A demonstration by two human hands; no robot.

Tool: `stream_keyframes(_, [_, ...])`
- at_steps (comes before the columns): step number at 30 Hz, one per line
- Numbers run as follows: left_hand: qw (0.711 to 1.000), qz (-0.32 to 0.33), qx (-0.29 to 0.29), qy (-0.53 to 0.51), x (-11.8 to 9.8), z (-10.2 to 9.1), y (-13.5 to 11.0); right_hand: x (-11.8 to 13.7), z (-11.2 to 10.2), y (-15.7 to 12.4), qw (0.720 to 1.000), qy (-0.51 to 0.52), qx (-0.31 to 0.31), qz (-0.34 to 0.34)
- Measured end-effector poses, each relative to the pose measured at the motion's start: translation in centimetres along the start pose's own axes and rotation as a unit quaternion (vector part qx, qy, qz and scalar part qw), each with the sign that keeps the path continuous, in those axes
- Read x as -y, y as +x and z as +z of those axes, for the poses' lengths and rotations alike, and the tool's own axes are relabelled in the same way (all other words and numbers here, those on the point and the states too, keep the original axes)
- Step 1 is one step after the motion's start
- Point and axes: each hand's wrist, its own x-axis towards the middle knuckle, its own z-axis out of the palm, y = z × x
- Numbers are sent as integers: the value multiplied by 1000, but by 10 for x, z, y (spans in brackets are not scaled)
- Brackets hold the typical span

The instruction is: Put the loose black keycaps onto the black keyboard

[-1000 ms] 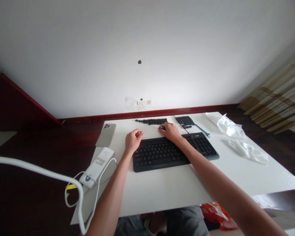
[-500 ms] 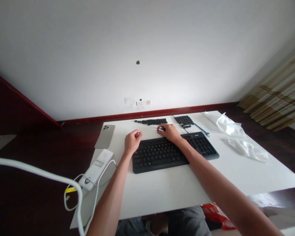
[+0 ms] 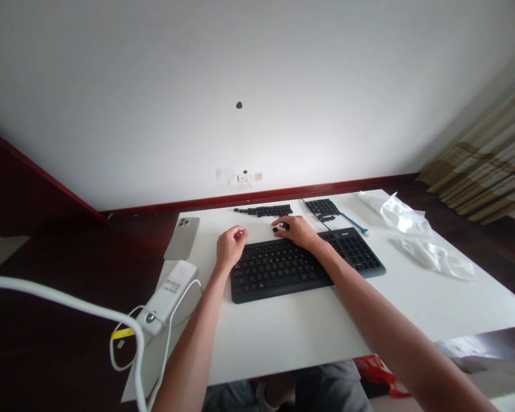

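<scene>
Head view: right hand [image 3: 298, 232] grip pinched on small black plastic keycap [image 3: 280, 228], just beyond black keyboard [image 3: 278, 272] on white desk [image 3: 304, 332]; left hand [image 3: 230, 245] curled closed, contents unclear. Keycap likely light, stiff, slippery; take by side edges.

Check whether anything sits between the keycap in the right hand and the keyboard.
Nothing visible does. The right hand pinches the keycap right at the far edge of the keyboard; the loose keycaps lie behind it.
</scene>
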Motion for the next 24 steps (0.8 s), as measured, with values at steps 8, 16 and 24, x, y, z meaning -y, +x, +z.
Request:
stream_keyframes(8, [1000,-6,0,3,0,1,1,-5,-3,-2,999,-15,6,-38])
stream_keyframes(16, [1000,-9,-1,0,-1,1,0,13,-20,-3,993,-113,21,-20])
stream_keyframes(24, [1000,-4,-4,-1,2,2,2,40,-60,-99,999,-45,-8,-16])
